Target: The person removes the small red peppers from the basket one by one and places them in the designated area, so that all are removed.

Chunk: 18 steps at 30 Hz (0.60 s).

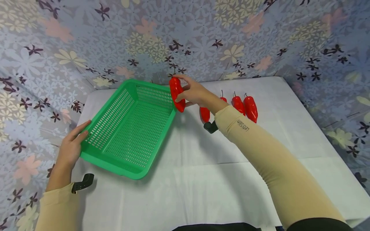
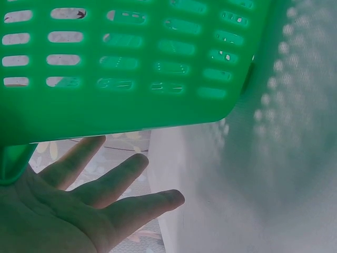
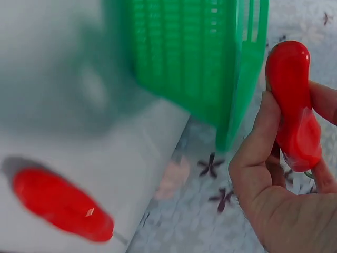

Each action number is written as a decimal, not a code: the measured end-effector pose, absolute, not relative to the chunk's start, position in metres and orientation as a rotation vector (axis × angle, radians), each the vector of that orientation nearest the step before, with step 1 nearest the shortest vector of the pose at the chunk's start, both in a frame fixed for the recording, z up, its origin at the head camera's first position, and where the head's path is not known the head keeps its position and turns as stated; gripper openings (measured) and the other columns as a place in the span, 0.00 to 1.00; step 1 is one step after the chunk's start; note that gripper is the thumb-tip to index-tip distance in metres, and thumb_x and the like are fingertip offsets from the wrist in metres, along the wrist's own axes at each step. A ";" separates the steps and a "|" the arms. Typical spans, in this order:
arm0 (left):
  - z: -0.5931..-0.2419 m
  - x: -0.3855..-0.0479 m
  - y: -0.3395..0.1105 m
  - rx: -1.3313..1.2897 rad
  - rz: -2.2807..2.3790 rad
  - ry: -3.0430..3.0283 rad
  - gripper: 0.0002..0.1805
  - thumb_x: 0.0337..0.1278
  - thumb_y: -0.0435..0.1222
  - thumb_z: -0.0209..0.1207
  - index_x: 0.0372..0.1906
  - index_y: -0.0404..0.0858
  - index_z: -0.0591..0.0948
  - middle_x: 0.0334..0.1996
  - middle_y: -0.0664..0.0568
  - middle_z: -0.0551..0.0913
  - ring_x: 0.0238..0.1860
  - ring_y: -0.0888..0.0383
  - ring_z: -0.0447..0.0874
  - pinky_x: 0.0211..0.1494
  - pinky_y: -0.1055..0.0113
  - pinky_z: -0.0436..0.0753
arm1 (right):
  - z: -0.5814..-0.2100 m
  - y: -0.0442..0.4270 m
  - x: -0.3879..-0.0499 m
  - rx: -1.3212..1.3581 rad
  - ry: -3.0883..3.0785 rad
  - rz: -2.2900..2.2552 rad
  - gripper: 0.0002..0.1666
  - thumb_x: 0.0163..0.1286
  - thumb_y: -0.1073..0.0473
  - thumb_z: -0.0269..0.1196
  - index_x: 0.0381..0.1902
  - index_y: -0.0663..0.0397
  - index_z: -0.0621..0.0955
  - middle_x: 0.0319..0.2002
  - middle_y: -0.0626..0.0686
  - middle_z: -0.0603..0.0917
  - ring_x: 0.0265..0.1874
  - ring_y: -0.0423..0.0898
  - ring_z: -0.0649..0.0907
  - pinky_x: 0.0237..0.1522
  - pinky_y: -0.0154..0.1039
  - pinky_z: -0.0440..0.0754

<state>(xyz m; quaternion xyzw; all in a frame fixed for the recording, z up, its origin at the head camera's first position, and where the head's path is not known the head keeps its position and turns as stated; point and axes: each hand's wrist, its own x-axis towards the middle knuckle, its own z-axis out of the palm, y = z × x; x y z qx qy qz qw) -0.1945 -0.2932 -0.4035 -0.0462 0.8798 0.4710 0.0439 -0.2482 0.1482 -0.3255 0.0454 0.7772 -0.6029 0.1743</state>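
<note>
A green plastic basket (image 1: 130,175) with slotted walls stands at the left of the white-covered table. At its left rim my left hand (image 1: 72,144) grips the edge with thumb and forefinger; the other fingers (image 2: 142,205) stretch out beneath the rim in the left wrist view. My right hand (image 1: 193,92) holds a red pepper (image 1: 175,88) between thumb and fingers, just at the basket's far right corner. The right wrist view shows this pepper (image 3: 289,74) upright in the grip, beside the basket wall (image 3: 179,63).
Several more red peppers (image 1: 250,107) with thin stems lie in a row right of the basket, partly behind my right forearm. The white tablecloth (image 1: 185,192) spreads in front. Flower-patterned fabric (image 1: 196,38) hangs behind the table.
</note>
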 end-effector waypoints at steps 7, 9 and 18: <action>-0.403 -0.194 -0.294 -0.116 1.471 2.681 0.26 0.79 0.50 0.44 0.77 0.56 0.66 0.79 0.48 0.55 0.76 0.43 0.51 0.74 0.42 0.49 | -0.326 0.191 -0.246 0.258 2.270 -1.657 0.52 0.64 0.68 0.68 0.77 0.23 0.61 0.68 0.58 0.68 0.61 0.58 0.73 0.48 0.54 0.83; -0.403 -0.194 -0.293 -0.116 1.471 2.682 0.26 0.79 0.50 0.44 0.77 0.56 0.66 0.79 0.48 0.55 0.76 0.43 0.51 0.74 0.42 0.49 | -0.326 0.203 -0.246 0.308 2.289 -1.644 0.53 0.64 0.68 0.68 0.77 0.22 0.60 0.70 0.57 0.66 0.63 0.58 0.72 0.50 0.54 0.82; -0.404 -0.194 -0.294 -0.115 1.454 2.692 0.26 0.79 0.50 0.44 0.77 0.56 0.66 0.78 0.49 0.56 0.76 0.43 0.51 0.74 0.43 0.50 | -0.328 0.262 -0.234 0.467 2.386 -1.585 0.55 0.65 0.67 0.68 0.79 0.23 0.56 0.74 0.60 0.62 0.67 0.62 0.69 0.54 0.57 0.79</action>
